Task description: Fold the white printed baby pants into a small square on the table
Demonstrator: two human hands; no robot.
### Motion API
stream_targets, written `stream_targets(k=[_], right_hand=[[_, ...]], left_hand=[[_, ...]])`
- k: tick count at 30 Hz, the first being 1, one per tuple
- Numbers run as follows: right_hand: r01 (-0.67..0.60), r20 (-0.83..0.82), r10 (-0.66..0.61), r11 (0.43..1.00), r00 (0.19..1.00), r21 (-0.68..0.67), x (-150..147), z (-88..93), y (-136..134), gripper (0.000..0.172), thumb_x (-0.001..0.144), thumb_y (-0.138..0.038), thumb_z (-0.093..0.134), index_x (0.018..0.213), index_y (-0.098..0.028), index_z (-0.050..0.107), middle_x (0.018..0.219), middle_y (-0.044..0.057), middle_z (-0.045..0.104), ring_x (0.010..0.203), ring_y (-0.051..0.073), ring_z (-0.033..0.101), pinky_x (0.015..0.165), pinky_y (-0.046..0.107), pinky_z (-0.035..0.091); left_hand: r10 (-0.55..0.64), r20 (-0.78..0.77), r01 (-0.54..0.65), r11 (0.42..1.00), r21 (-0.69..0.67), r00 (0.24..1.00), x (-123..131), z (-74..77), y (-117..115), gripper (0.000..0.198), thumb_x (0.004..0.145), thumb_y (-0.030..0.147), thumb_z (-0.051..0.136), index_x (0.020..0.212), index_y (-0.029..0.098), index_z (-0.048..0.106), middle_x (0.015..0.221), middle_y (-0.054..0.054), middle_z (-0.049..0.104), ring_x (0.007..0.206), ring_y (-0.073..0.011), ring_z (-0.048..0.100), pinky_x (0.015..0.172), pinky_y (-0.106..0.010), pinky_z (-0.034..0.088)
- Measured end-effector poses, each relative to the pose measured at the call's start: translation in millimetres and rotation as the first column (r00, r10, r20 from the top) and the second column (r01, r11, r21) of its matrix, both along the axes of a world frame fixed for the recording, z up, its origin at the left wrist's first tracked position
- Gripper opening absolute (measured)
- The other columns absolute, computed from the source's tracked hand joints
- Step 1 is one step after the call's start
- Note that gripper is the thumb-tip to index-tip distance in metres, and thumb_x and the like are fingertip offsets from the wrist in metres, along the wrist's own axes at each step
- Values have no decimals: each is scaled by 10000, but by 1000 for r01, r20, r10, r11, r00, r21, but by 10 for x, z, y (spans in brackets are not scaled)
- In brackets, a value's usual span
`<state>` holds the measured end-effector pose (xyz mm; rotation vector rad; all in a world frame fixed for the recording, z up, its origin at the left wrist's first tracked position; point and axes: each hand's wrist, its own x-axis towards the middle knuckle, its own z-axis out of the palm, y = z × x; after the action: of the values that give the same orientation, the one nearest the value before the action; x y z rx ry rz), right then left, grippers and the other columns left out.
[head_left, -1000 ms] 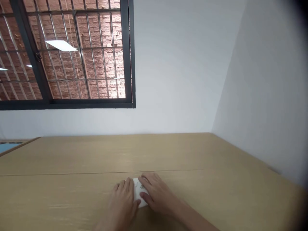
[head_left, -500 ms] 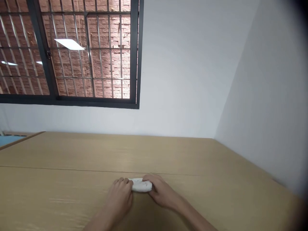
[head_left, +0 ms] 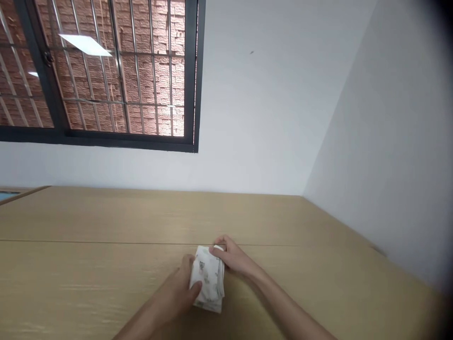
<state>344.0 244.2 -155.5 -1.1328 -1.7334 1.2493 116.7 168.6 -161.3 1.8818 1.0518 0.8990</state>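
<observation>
A folded white cloth (head_left: 208, 276) with a small grey and green print is held up over the tabletop, its broad face towards me and several layers showing along its right and lower edges. My left hand (head_left: 186, 285) grips its left side, thumb across the front and fingers behind. At the upper right corner, my right hand (head_left: 228, 255) pinches the cloth between thumb and fingers. What kind of cloth item it is, I cannot tell while it is folded.
A wide wooden tabletop (head_left: 106, 217) with a thin seam across it runs back to the white wall (head_left: 255, 118). The barred window (head_left: 123, 71) is at the upper left. A side wall (head_left: 389, 141) bounds the right. Something light blue (head_left: 7, 194) shows beyond the left edge.
The cloth has turned from a narrow edge-on roll shape to upright with its printed face showing. My left hand's thumb has come round to the front; my right hand has moved up slightly.
</observation>
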Motion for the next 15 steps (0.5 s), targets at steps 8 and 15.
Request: stream_targets(k=[8,15], right_hand=[[122,194,-229,885,954,449,-108,51,-78,166,942,-265,547,1056,-151,504,936,96,587,803,300,590,698,376,477],[-595,386,466,716,796,364,-223,588,-521,376,1155,-370,339,1455,-183,469,1461,71,364,1356,285,233,1135,428,181]], left_hand=[[254,-751,-128,967,222,609,317,205,-236,395,1054,89,644,1362,41,400,1084,-190,549,1003,-414,512,834,-516,456],[48,-591,263,864,428,806,478,-313,-372,480,822,61,618,1296,104,553,1264,-167,508,1142,-372,482,1015,-480,453]])
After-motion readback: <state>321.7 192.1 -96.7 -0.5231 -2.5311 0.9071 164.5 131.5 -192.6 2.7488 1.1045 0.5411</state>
